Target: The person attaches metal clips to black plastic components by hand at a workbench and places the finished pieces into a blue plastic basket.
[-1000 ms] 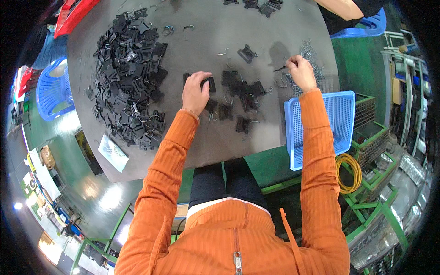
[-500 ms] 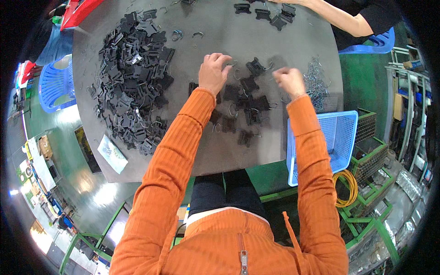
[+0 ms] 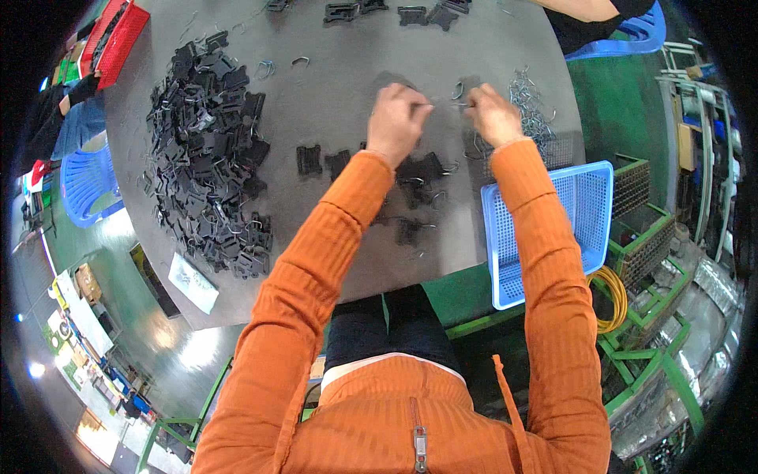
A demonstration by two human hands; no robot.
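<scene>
My left hand (image 3: 399, 118) and my right hand (image 3: 493, 114) are raised close together over the far middle of the grey round table (image 3: 332, 87). The left fingers are closed on a small part that the hand mostly hides. A thin metal end pokes out toward the right hand. The right fingertips pinch a small bent wire clip (image 3: 459, 93). A heap of such wire clips (image 3: 530, 107) lies just right of the right hand. A few black plastic parts (image 3: 418, 170) lie under my forearms. A big pile of black plastic parts (image 3: 205, 150) covers the table's left side.
A blue mesh basket (image 3: 568, 229) hangs over the table's right edge beside my right forearm. Another person's arm (image 3: 580, 9) reaches in at the top right, with more black parts (image 3: 379, 12) along the far edge. Also around: a red crate (image 3: 118, 35), blue stools (image 3: 87, 178), a yellow cable coil (image 3: 612, 296).
My left hand lifted off the black parts and my right hand left the wire clips. Both moved toward each other and now meet above the table's middle.
</scene>
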